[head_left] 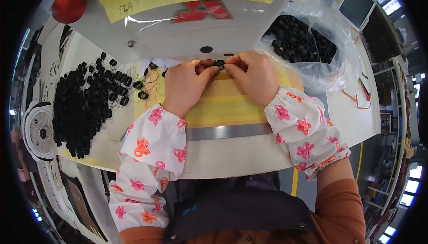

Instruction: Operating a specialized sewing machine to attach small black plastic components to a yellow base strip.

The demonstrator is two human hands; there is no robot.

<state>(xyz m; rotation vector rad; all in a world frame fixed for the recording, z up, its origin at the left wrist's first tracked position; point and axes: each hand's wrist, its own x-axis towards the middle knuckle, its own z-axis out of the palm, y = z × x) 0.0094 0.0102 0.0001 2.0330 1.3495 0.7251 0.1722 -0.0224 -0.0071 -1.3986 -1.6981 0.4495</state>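
Both hands meet beneath the front of a pale machine head (174, 39). My left hand (185, 83) pinches a small black part (219, 64) with thumb and fingers. From the other side, the thumb and fingers of my right hand (256, 77) close on the same part. Its exact kind is too small to make out, and fingers cover some of it. Under my hands lies a yellow-covered work surface (227, 99). Several black rings with fine wire tails, such as this ring (142, 95), lie just left of my left hand.
A large heap of black wired rings (80, 106) covers the table's left side. On the right, a clear plastic bag (332, 77) holds many black ring-like parts (294, 39). A metal strip (227, 131) edges the work surface. A white fan (42, 130) and red button (68, 6) are at left.
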